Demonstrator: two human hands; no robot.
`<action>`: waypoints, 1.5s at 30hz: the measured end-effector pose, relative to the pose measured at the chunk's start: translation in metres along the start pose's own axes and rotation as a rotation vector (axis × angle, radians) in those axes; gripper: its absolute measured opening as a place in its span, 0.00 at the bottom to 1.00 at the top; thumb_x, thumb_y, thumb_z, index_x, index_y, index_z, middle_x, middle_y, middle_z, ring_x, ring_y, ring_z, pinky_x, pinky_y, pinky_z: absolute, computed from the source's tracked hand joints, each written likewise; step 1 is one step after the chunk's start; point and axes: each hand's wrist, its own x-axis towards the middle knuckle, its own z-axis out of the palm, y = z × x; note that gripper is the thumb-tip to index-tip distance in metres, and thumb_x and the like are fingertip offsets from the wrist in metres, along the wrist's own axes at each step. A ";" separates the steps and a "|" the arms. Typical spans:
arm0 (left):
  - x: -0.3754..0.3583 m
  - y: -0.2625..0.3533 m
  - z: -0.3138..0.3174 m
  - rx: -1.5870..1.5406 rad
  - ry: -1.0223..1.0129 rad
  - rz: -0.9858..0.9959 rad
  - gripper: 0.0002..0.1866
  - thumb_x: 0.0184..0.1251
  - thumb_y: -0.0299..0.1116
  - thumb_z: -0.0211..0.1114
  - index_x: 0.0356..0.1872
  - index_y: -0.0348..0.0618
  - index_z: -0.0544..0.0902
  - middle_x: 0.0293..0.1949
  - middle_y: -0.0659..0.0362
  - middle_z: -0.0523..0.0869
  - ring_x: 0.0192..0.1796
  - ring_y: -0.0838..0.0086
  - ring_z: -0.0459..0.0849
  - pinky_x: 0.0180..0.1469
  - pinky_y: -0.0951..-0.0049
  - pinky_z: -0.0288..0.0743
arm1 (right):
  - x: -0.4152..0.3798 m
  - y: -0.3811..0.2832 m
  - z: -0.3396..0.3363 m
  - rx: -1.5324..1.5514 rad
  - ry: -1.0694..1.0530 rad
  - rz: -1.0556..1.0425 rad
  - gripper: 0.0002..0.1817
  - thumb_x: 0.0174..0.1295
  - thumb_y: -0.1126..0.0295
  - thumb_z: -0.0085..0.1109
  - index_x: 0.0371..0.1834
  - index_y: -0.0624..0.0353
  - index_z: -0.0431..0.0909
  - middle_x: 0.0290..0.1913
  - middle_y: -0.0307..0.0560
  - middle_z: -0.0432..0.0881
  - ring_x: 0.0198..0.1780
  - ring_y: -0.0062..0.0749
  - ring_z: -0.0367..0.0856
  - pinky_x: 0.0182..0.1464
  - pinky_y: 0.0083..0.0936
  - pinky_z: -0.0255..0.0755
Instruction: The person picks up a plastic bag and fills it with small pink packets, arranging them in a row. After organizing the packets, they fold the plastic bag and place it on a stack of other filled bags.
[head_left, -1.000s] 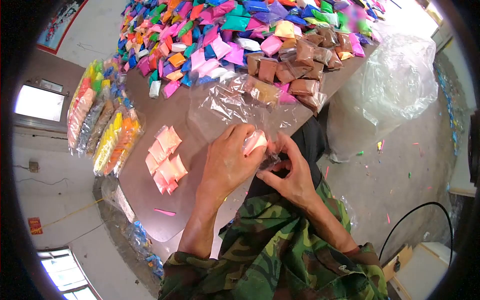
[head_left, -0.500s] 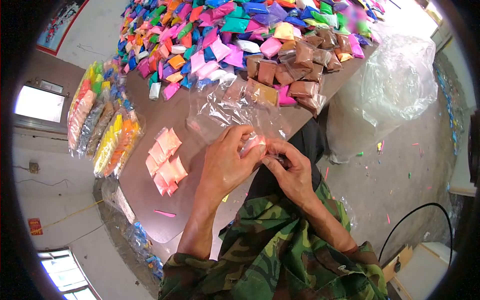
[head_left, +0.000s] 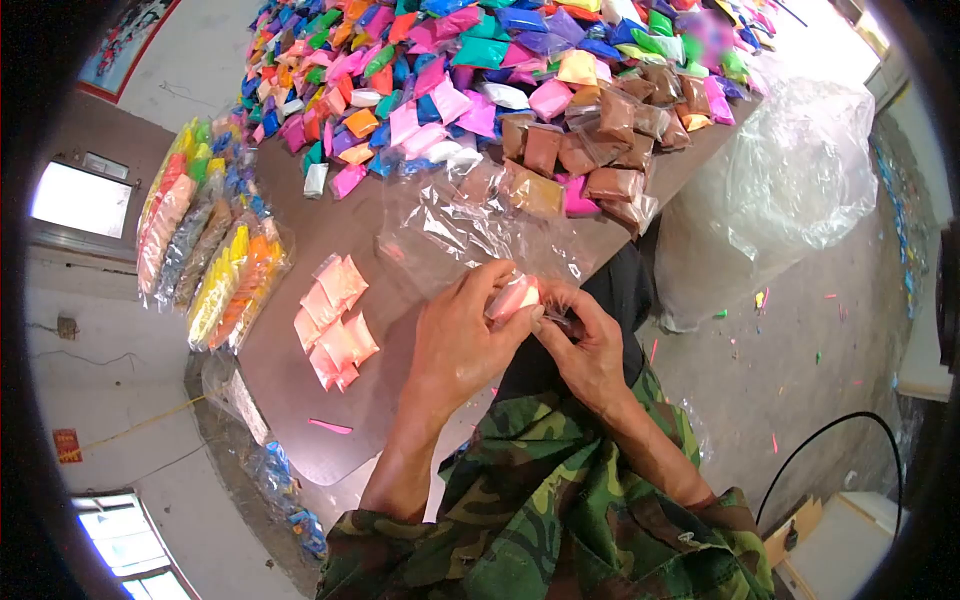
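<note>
Pink packet (head_left: pixel 514 298): in the centre of the frame, held between the two hands, its pink filling showing through a clear wrapper.
Left hand (head_left: pixel 462 338): closed round the packet, thumb and fingers gripping its left side.
Right hand (head_left: pixel 588 352): fingers bent and pinching the clear wrapper at the packet's right end; its fingertips meet the left thumb, and exactly how they grasp the film is partly hidden.
Loose clear film (head_left: pixel 430 222): flat and crinkled on the table (head_left: pixel 270 385), just above the hands in the frame, reaching up to the edge of the heap.
Pink packet group (head_left: pixel 335 322): left of the hands, several similar packets lying against and partly over one another.
Pink strip (head_left: pixel 330 426): lower left of centre, on the table near its edge, below the group.
Multicoloured heap (head_left: pixel 400 85): across the top of the frame, many small filled packets piled on the table.
Brown packets (head_left: pixel 614 112): upper right of centre, at the near right side of the heap, with a magenta packet (head_left: pixel 577 197) among them.
Long filled bags (head_left: pixel 215 245): left of the frame, side by side, with yellow, orange, pink and darker contents.
Large clear bag (head_left: pixel 768 195): upper right, bulky and wrinkled, beside the table.
</note>
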 end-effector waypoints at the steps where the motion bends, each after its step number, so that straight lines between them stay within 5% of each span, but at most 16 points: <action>1: -0.001 0.001 -0.001 -0.010 -0.001 -0.024 0.25 0.67 0.43 0.75 0.59 0.41 0.82 0.49 0.48 0.89 0.48 0.52 0.91 0.48 0.55 0.84 | 0.000 0.000 0.001 0.016 -0.003 0.001 0.19 0.67 0.76 0.75 0.60 0.63 0.83 0.57 0.45 0.87 0.54 0.22 0.84 0.54 0.22 0.82; 6: -0.008 0.001 -0.004 0.091 0.103 0.019 0.24 0.67 0.43 0.75 0.58 0.41 0.82 0.52 0.48 0.88 0.48 0.51 0.90 0.48 0.55 0.84 | -0.001 -0.002 -0.001 0.033 -0.058 -0.022 0.20 0.71 0.80 0.69 0.65 0.66 0.80 0.61 0.42 0.84 0.58 0.22 0.83 0.62 0.22 0.79; 9: -0.009 0.000 -0.008 0.131 0.108 0.056 0.23 0.62 0.33 0.78 0.57 0.36 0.84 0.49 0.47 0.91 0.44 0.63 0.93 0.45 0.67 0.86 | -0.001 0.006 -0.004 -0.025 -0.053 -0.074 0.20 0.70 0.82 0.69 0.64 0.67 0.80 0.63 0.43 0.82 0.59 0.23 0.83 0.62 0.23 0.80; 12: -0.010 0.001 -0.002 -0.043 0.026 -0.114 0.18 0.63 0.29 0.77 0.52 0.37 0.86 0.46 0.50 0.91 0.41 0.64 0.93 0.43 0.67 0.85 | -0.002 0.000 -0.001 0.066 -0.018 -0.019 0.17 0.67 0.79 0.73 0.58 0.65 0.82 0.61 0.47 0.85 0.58 0.25 0.85 0.59 0.23 0.81; 15: -0.013 0.009 0.000 0.046 0.114 0.009 0.13 0.63 0.27 0.76 0.48 0.38 0.87 0.42 0.52 0.91 0.40 0.65 0.92 0.42 0.67 0.85 | -0.003 -0.001 0.000 0.089 -0.009 -0.033 0.18 0.67 0.79 0.73 0.58 0.65 0.82 0.61 0.47 0.85 0.58 0.25 0.85 0.59 0.23 0.81; 18: -0.013 -0.001 0.008 0.166 0.240 0.183 0.12 0.65 0.31 0.75 0.47 0.45 0.86 0.41 0.56 0.89 0.36 0.59 0.91 0.37 0.61 0.84 | -0.003 0.002 -0.001 0.034 -0.003 -0.032 0.17 0.67 0.80 0.73 0.58 0.65 0.82 0.60 0.46 0.85 0.57 0.25 0.84 0.58 0.22 0.81; 21: -0.012 0.009 0.005 0.035 0.131 0.028 0.12 0.64 0.29 0.76 0.46 0.41 0.88 0.41 0.53 0.90 0.40 0.60 0.91 0.43 0.62 0.84 | -0.002 0.004 -0.001 0.057 -0.002 -0.034 0.17 0.67 0.79 0.73 0.58 0.65 0.82 0.60 0.46 0.86 0.57 0.25 0.84 0.58 0.22 0.81; 30: -0.012 0.002 0.012 0.094 0.152 0.178 0.09 0.67 0.32 0.74 0.43 0.44 0.84 0.44 0.56 0.88 0.38 0.60 0.90 0.39 0.61 0.84 | -0.003 0.003 -0.002 0.080 -0.014 0.008 0.18 0.67 0.78 0.73 0.58 0.64 0.82 0.61 0.46 0.86 0.59 0.24 0.84 0.61 0.24 0.80; 36: -0.010 0.005 0.015 -0.020 0.124 -0.057 0.14 0.69 0.36 0.77 0.47 0.39 0.86 0.43 0.52 0.90 0.40 0.65 0.92 0.41 0.67 0.86 | -0.002 0.001 -0.002 0.099 -0.019 -0.020 0.18 0.68 0.78 0.72 0.59 0.64 0.81 0.62 0.46 0.85 0.59 0.24 0.84 0.60 0.25 0.82; 45: -0.013 0.007 0.007 -0.158 0.117 -0.017 0.14 0.71 0.35 0.74 0.52 0.41 0.87 0.46 0.52 0.90 0.41 0.64 0.92 0.42 0.65 0.86 | -0.003 0.004 -0.003 0.059 -0.008 -0.006 0.18 0.68 0.78 0.72 0.60 0.64 0.82 0.62 0.46 0.85 0.59 0.26 0.85 0.60 0.25 0.83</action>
